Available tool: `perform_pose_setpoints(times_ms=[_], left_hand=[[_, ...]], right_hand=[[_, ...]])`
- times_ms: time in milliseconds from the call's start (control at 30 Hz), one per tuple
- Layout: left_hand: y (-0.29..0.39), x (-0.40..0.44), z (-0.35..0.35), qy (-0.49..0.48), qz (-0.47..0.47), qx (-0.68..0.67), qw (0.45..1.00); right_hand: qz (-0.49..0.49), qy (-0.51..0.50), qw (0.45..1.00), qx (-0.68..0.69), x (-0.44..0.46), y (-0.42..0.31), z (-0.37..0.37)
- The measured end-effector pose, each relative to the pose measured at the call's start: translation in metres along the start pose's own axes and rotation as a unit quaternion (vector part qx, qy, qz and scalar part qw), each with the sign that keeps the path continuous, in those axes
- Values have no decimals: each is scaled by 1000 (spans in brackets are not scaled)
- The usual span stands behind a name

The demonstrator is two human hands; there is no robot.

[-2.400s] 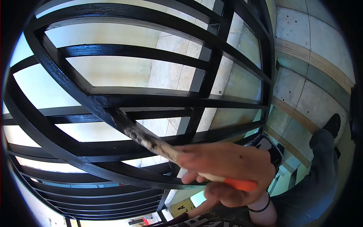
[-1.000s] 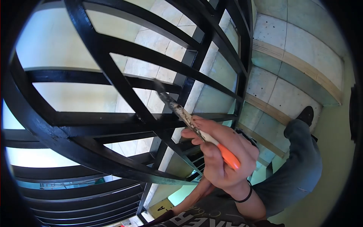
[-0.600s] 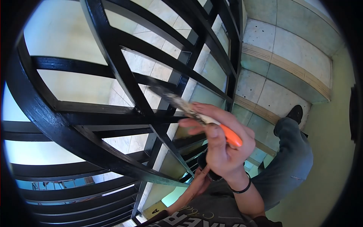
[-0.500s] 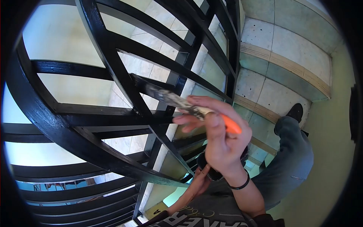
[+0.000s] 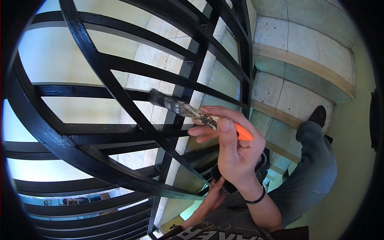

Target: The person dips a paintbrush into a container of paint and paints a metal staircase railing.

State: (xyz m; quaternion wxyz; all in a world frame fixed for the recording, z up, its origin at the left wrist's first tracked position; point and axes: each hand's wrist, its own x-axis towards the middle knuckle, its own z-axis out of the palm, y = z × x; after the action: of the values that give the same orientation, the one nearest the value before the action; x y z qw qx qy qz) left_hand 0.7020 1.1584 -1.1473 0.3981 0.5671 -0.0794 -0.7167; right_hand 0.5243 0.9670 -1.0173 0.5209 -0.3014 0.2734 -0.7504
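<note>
My right hand (image 5: 238, 146) is closed around a paintbrush (image 5: 206, 119) with an orange-ended handle and a paint-smeared ferrule. Its dark bristles (image 5: 157, 97) point left, close to a black metal railing (image 5: 130, 104); whether they touch a bar I cannot tell. Lower down, my left hand (image 5: 216, 196) grips a black paint container (image 5: 229, 187), held near my body and partly covered by my right hand and wrist. Glossy black coating shows on the railing's bars, and the lower end of the curved rail (image 5: 182, 194) looks greenish.
Tiled stairs (image 5: 302, 78) with tan edge strips rise to the right of the railing. One shoe (image 5: 318, 116) rests on a step beside a pale wall (image 5: 352, 144). Light floor tiles (image 5: 160, 60) show through the bars.
The view has shifted slightly, so the railing appears a little lower and farther left. The brush tip looks sharper and sits slightly lower. Both hands keep their hold.
</note>
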Motion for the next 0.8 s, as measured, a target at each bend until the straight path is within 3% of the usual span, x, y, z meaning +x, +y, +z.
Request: perform_pose_setpoints(times_ms=[33,133,267,400,433,567,700,800], left_hand=[[-11,3,-20,11,-12,12,1000],[-14,8,-27,34,-48,-6,998],[-5,7,-14,29,-47,-11,998],[-8,10,-14,30,-50,-4,998],[-8,12,-12,27,-52,-3,998],[-3,14,-10,24,-44,0,999],[-3,17,-10,22,-46,-5,999],[-6,22,-12,20,-50,-8,999]], right_hand=[[-32,-2,999,38,2,-5,4],[-8,-6,993,115,13,-2,17],[28,25,999,8,7,3,0],[-63,-39,996,41,11,-7,8],[-42,-17,998,45,8,-2,13],[-104,-10,987,-122,2,13,-17],[-62,-38,950,-304,0,-14,-32],[-109,-55,976,-181,0,-6,-15]])
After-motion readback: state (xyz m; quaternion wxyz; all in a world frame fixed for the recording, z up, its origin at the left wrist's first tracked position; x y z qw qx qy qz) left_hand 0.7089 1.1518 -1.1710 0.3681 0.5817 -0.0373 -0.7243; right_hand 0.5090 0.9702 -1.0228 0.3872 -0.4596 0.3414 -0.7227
